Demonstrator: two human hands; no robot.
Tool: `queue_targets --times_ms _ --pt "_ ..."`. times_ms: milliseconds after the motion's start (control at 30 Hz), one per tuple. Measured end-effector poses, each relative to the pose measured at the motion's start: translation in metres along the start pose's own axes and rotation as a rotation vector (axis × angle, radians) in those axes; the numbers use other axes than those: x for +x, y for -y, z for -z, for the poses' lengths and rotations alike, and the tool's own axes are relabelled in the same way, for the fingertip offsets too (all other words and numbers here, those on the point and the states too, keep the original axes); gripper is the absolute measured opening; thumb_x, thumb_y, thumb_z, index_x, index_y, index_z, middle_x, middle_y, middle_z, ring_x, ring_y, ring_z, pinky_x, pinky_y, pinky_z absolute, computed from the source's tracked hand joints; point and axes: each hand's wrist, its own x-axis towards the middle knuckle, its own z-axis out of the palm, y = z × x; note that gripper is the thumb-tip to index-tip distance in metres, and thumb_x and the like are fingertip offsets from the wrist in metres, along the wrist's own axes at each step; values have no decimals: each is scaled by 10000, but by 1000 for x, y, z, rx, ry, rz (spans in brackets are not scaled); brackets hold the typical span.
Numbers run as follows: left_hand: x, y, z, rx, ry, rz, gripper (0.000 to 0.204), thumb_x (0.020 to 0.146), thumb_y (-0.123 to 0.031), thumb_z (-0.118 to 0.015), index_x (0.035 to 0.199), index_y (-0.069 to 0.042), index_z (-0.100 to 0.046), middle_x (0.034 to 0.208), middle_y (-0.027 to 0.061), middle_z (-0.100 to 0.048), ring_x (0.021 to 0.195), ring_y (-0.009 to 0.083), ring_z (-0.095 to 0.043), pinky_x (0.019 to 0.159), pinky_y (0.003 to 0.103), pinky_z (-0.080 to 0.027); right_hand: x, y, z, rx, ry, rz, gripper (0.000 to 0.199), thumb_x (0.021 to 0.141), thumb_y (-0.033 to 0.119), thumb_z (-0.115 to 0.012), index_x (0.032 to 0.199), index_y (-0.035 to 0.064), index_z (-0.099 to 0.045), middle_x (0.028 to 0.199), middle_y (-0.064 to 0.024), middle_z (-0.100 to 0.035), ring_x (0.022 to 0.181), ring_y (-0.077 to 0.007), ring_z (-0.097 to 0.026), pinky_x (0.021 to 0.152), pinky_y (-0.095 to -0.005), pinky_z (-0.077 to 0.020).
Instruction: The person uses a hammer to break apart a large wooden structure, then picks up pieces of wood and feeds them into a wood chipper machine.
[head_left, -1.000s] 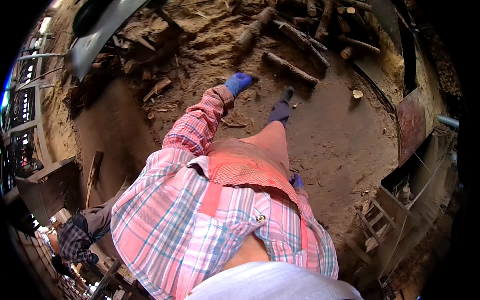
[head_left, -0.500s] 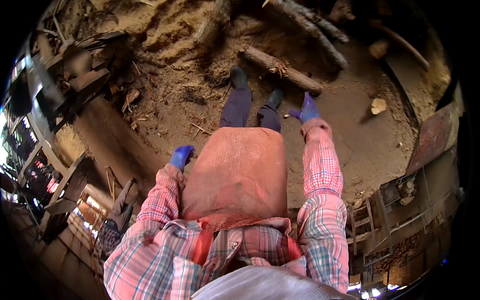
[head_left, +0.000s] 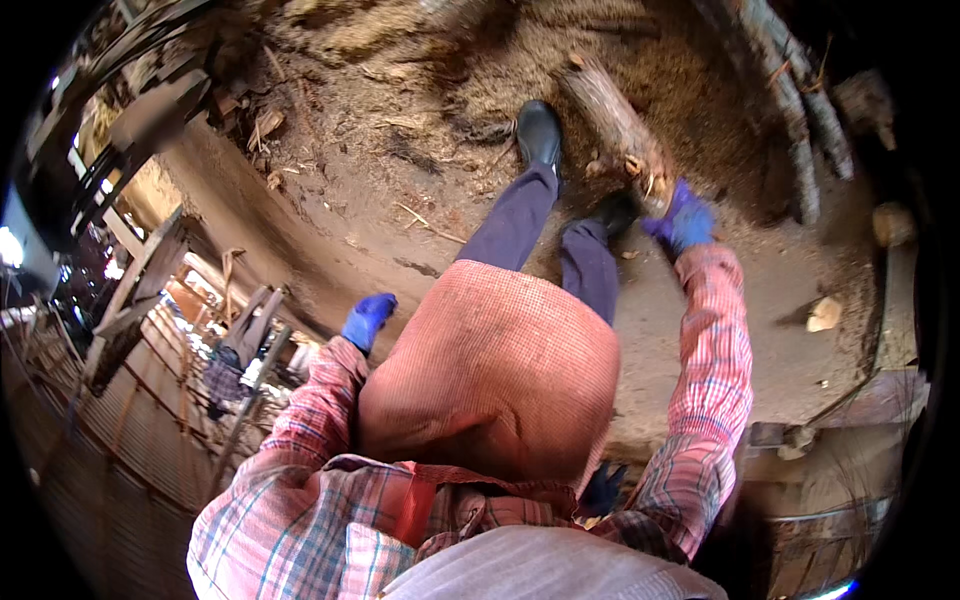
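I look down over my orange apron and plaid shirt onto a dirt floor. My right hand (head_left: 685,220), in a blue glove, reaches forward and rests against the near end of a short thick log (head_left: 618,128) lying by my right boot (head_left: 612,212). Whether its fingers grip the log is hidden. My left hand (head_left: 368,318), also in a blue glove, hangs at my left side, holds nothing, and its fingers are loosely apart. My left boot (head_left: 539,134) is stepped forward beside the log.
Long thin branches (head_left: 800,110) lie at the far right, near a pale wood chunk (head_left: 824,314) on the ground. Wooden frames and planks (head_left: 140,290) stand to the left. Wood scraps (head_left: 265,125) and sawdust cover the ground ahead. A dark metal bin (head_left: 830,520) sits at lower right.
I have stepped closer to the log. My right hand has gone forward from beside my legs to the log's near end, and my left hand stays at my side.
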Motion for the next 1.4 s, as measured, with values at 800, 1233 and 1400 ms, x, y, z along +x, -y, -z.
queue_targets --times_ms 800,1233,1400 --pt "-392 -346 111 -1161 206 -1362 888 688 -105 -756 1378 -61 -200 1211 134 -493 1026 232 -547 863 353 -476 -396 524 444 933 -78 901 480 902 236 -533 1267 -33 -372 1024 -89 -576 866 -160 -581 765 -269 -491" --pt "-360 -328 464 -1915 -749 -1294 275 863 -225 -572 1040 -26 -639 951 32 -644 891 133 -579 842 277 -458 -338 765 562 366 311 742 511 817 343 -645 1235 92 -493 979 11 -577 853 -119 -576 704 -262 -470" --pt "-322 -322 562 -1361 -973 -280 829 728 -459 -657 1283 46 -304 1264 182 -417 1163 280 -416 1011 364 -310 -220 896 615 225 114 941 539 781 339 -675 1209 56 -507 1075 -47 -590 924 -176 -577 743 -293 -469"
